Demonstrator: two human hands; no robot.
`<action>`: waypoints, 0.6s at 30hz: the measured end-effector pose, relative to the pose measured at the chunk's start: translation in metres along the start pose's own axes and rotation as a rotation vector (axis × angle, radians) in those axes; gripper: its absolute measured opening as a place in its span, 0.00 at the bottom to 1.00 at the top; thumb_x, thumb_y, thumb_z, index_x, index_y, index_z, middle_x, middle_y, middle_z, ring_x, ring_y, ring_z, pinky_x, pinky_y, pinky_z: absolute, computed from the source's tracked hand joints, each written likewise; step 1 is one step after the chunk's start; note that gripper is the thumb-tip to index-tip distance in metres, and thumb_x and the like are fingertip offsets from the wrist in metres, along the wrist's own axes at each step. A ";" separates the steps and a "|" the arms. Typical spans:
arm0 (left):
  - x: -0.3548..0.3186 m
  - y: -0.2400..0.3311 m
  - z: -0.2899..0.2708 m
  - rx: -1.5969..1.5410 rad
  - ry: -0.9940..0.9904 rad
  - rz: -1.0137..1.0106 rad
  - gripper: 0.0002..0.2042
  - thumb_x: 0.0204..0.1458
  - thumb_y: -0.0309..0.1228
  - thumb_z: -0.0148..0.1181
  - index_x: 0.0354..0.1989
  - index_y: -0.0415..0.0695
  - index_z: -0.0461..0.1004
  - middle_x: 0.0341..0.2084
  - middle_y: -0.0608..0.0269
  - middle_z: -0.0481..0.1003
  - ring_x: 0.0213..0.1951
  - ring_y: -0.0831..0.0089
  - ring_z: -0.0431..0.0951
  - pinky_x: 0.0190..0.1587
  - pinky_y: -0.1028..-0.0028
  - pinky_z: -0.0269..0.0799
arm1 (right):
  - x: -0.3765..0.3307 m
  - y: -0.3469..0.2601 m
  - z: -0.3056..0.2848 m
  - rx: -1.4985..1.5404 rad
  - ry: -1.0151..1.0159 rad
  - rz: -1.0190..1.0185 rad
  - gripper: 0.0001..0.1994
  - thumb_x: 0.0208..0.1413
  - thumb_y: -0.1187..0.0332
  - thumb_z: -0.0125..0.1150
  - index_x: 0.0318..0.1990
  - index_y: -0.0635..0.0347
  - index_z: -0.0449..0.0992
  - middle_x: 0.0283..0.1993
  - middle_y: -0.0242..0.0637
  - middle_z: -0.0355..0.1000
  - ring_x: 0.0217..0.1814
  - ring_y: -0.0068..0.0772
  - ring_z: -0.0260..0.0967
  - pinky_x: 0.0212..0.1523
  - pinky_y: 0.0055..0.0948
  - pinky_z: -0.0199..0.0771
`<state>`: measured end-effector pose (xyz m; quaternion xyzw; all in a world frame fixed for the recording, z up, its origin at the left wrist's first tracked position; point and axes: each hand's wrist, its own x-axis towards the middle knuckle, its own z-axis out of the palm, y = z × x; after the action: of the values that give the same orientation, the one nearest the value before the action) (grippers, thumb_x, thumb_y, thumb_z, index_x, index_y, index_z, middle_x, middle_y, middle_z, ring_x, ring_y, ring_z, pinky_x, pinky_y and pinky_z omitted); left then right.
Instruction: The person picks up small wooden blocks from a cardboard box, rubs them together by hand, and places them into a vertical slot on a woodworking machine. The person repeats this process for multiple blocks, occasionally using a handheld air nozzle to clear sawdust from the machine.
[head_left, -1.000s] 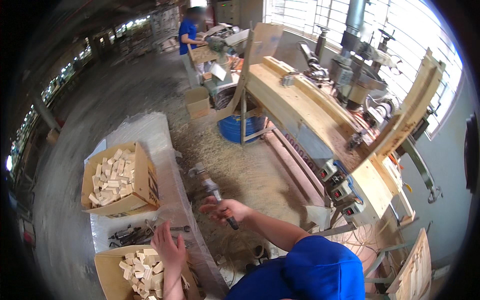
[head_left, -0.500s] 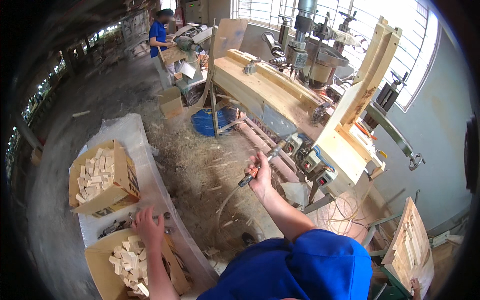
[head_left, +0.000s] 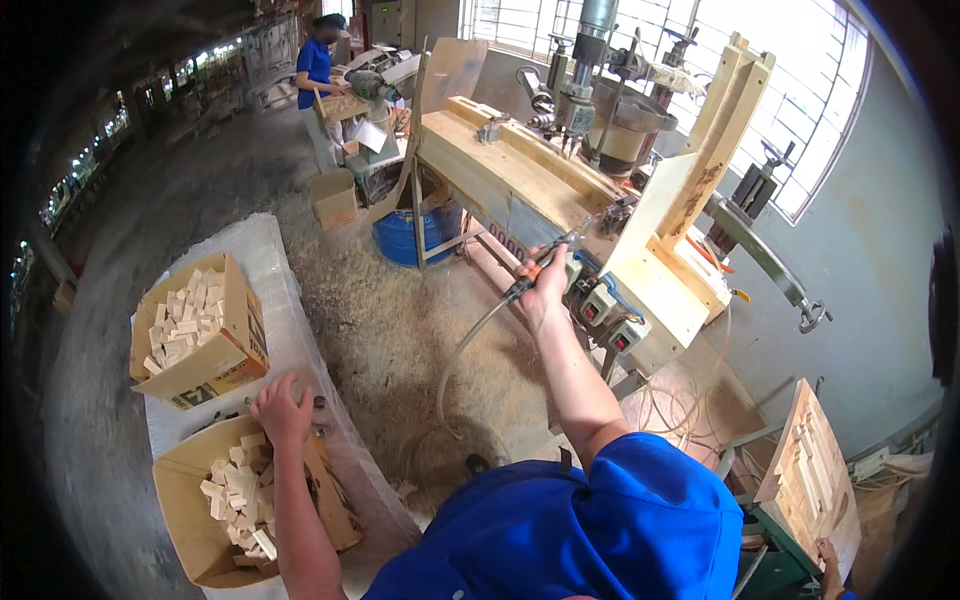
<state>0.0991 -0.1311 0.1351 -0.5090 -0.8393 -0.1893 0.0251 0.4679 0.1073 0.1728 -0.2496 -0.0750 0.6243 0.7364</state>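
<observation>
My right hand (head_left: 543,283) is closed around an air blow gun (head_left: 520,289), its metal nozzle toward the front edge of a wooden machine bench (head_left: 520,180). A pale hose (head_left: 452,375) hangs from the gun's rear end to the floor. On the left, my left hand (head_left: 284,408) is over the far rim of the nearer cardboard box (head_left: 185,490), thumb apart from the fingers and nothing visible in it. Small wooden blocks (head_left: 238,497) lie heaped inside this box. Dark and metal tools beside the hand are mostly hidden.
A second cardboard box (head_left: 222,362) of wooden blocks stands beyond on a pale sheet (head_left: 300,330). Switch boxes (head_left: 610,315) sit on the bench front, below a drill head (head_left: 577,105). A blue drum (head_left: 420,235) stands underneath. Another person (head_left: 316,75) works farther back.
My right hand has moved up and right with the air blow gun, closer to the bench. My left hand has shifted slightly up and left. Blurred light specks over the floor no longer show.
</observation>
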 end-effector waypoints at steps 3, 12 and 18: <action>-0.005 0.004 -0.003 0.006 -0.011 0.008 0.15 0.46 0.41 0.56 0.42 0.52 0.73 0.45 0.69 0.71 0.52 0.67 0.64 0.59 0.60 0.46 | 0.012 -0.027 0.000 0.042 0.022 -0.071 0.19 0.59 0.47 0.44 0.37 0.54 0.63 0.29 0.33 0.63 0.19 0.24 0.58 0.16 0.24 0.60; -0.007 -0.012 0.005 -0.034 0.121 0.099 0.13 0.45 0.40 0.56 0.38 0.50 0.74 0.41 0.70 0.73 0.47 0.68 0.66 0.56 0.61 0.48 | 0.027 -0.035 0.038 0.100 -0.031 -0.062 0.21 0.59 0.46 0.43 0.38 0.58 0.61 0.27 0.37 0.65 0.20 0.26 0.59 0.17 0.25 0.61; -0.005 -0.014 -0.004 -0.028 0.067 0.079 0.12 0.45 0.41 0.57 0.37 0.51 0.75 0.41 0.69 0.73 0.46 0.68 0.66 0.55 0.62 0.49 | 0.055 -0.079 0.012 0.218 0.085 -0.172 0.22 0.60 0.45 0.38 0.43 0.57 0.60 0.26 0.42 0.66 0.19 0.28 0.59 0.16 0.24 0.63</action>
<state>0.0887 -0.1431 0.1334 -0.5353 -0.8146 -0.2168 0.0538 0.5436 0.1557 0.2086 -0.1868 0.0032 0.5521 0.8126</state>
